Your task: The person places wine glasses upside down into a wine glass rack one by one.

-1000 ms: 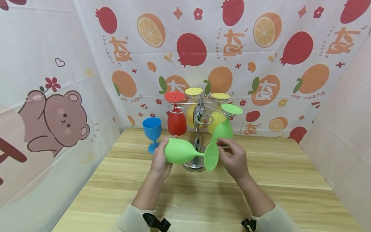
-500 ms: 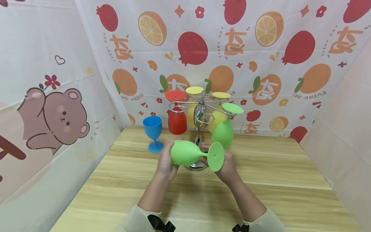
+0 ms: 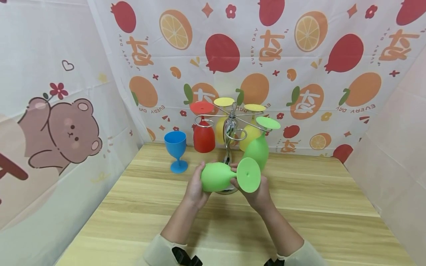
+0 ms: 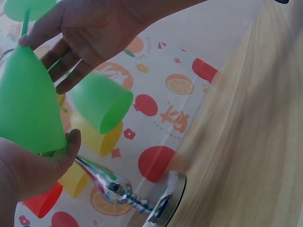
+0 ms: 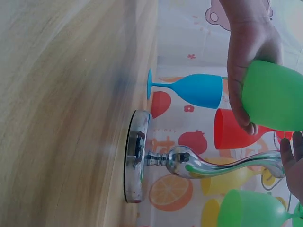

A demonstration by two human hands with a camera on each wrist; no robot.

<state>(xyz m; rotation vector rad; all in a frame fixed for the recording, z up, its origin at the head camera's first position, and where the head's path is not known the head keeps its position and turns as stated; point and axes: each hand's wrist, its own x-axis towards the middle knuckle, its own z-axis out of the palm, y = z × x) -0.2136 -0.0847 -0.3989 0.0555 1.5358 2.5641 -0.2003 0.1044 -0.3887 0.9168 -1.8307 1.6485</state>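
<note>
A light green plastic goblet (image 3: 216,177) lies on its side in the air in front of the metal rack (image 3: 229,130). Its round foot (image 3: 248,175) points right and toward me. My left hand (image 3: 196,191) grips the bowl near the rim. With thumb and fingertips, my right hand (image 3: 259,195) pinches the stem close to the bowl; the foot partly hides this in the head view. The left wrist view shows that right hand (image 4: 94,35) at the stem, its other fingers beside the bowl. Behind my right hand a second green goblet (image 3: 259,152) hangs upside down on the rack.
A red goblet (image 3: 204,139) and two yellow goblets (image 3: 250,136) also hang upside down from the rack's wire loops. At left a blue goblet (image 3: 175,145) stands upright on the wooden table (image 3: 316,221). The rack's round chrome base (image 5: 137,156) stands on the table behind my hands.
My right hand has moved left from beside the foot and taken the goblet's stem. The goblet and left hand have shifted slightly right, and the foot now faces me more.
</note>
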